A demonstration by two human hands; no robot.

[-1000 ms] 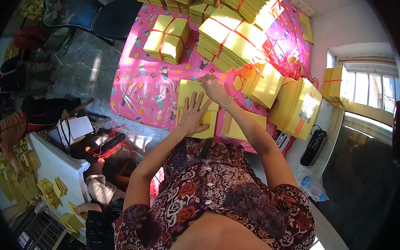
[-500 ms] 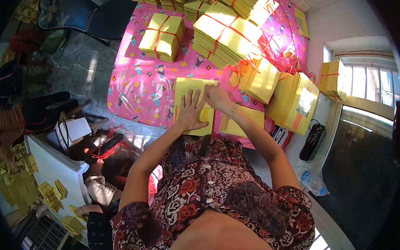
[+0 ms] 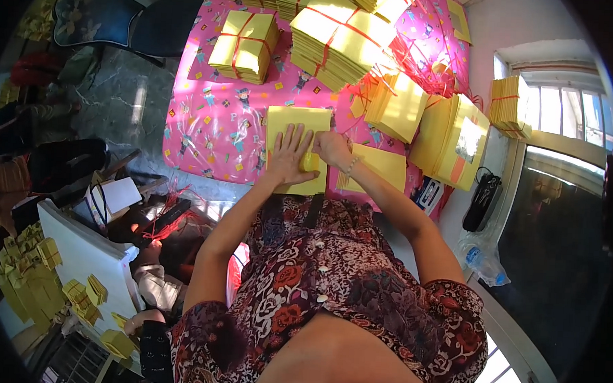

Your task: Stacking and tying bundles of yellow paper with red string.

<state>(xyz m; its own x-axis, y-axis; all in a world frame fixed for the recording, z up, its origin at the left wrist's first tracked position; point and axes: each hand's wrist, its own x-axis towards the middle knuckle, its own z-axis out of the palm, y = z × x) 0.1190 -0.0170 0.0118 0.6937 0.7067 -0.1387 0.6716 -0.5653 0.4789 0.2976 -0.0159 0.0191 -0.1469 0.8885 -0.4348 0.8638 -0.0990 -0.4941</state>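
A dark maroon garment (image 3: 364,283) printed with red roses (image 3: 289,275) and white scrolling leaves (image 3: 264,318) has short loose sleeves (image 3: 462,304) and round whitish buttons (image 3: 323,269) down its front, and a thin, pale beaded bracelet (image 3: 351,166) circles the right wrist (image 3: 346,161).

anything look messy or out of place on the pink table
Yes: the loose tangle of thin red strips, toward the far right of the pink patterned tablecloth, sprawls untidily beside rectangular yellow bundles. The yellow paper stack under the left hand looks aligned.
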